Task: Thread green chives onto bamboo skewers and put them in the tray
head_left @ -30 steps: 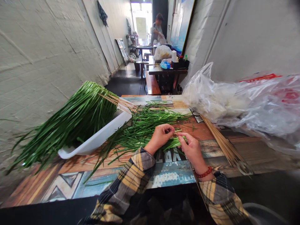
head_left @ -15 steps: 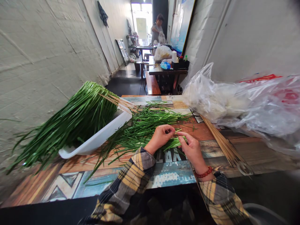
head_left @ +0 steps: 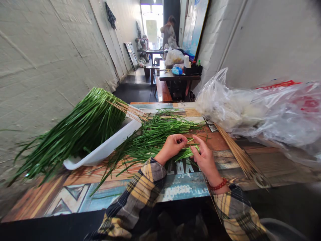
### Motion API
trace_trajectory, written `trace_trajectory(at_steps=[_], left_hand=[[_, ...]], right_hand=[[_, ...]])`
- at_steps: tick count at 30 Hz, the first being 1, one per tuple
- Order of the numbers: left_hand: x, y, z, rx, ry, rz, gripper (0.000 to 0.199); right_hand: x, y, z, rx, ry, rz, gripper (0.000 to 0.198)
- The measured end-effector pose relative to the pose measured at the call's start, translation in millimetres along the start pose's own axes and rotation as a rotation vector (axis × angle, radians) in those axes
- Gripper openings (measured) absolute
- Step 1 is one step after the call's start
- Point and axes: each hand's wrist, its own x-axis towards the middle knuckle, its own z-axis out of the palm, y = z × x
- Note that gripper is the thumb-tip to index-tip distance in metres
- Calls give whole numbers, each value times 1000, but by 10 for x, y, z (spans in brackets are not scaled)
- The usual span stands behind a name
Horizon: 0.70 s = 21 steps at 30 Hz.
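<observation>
Green everywhere — a big stalk stack looked done, piled on the white tray, with loose stalks left on the table. Left hand pinched some; right hand's thumb and forefinger stood apart — couldn't tell if it held the thin stick.

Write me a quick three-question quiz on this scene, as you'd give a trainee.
1. Is the red bead bracelet worn on the person's left or right wrist?
2. True or false: the left hand has curled fingers, beside the loose green stalks.
3. What lies beside the clear plastic bag? a) a knife; b) a bundle of thin sticks; c) a cup.

Key: 1. Right. 2. True. 3. b.
</observation>
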Motion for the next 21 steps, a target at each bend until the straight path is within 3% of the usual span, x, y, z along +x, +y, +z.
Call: trace_trajectory(at_steps=[5,12,18,21], left_hand=[[-8,-3,-2,-20,-25,-2,12],[-29,6,-25,129,-153,40,14],[57,-36,-125,445,90,144,17],[105,-129,-108,588,58,179,21]], right_hand=[[0,13,4,-8,-3,8,44],[20,13,3,-30,-22,52,30],[42,61,8,-88,-25,93,31],[44,71,11,-100,-42,104,33]])
